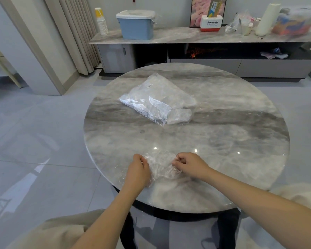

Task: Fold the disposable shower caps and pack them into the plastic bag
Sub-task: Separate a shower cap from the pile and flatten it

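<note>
A clear, crinkled shower cap lies near the front edge of the round marble table. My left hand pinches its left side with curled fingers. My right hand pinches its right side the same way. Farther back, near the table's middle, lies the clear plastic bag, flat, with a small white label. A folded clear cap sits at the bag's right front corner; whether it is inside the bag or beside it I cannot tell.
Behind the table runs a low marble-topped cabinet with a blue lidded box, stacked paper cups, a red-and-white box and a paper roll. Grey floor tiles surround the table.
</note>
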Available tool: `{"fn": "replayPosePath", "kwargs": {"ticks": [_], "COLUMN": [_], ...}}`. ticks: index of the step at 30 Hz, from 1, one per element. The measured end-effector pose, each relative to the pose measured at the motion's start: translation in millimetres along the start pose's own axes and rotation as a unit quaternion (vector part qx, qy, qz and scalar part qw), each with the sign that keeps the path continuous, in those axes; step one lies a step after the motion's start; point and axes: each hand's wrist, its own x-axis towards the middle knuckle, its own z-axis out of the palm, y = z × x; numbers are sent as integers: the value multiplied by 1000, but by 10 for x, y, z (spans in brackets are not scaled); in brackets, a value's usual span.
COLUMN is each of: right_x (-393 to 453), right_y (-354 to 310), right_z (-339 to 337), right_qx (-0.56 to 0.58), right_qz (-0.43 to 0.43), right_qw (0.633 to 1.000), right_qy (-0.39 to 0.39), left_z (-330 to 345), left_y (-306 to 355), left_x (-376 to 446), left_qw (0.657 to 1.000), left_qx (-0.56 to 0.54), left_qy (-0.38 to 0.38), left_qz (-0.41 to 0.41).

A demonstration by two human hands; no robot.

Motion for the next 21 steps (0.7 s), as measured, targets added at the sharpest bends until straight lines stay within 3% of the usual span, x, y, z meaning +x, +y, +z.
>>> {"fn": "replayPosePath", "kwargs": {"ticks": [6,13,18,21], "right_x": [22,54,86,58], "right_y": [17,27,41,20], "right_z": [101,189,106,34], "right_qx": [-98,-286,-296,-274], "right_qz": [31,3,2,-53], "right_qw": [993,954,947,949], "right_qy": [54,87,122,146], "left_z": [113,141,145,144], "left_y": [-128,-189,-255,-184], "left_x": [79,148,221,139], "left_qw": [987,921,911,950], "left_qx": [151,378,346,239], "left_qy": [37,64,117,85], "left_qz": [28,64,192,184]}}
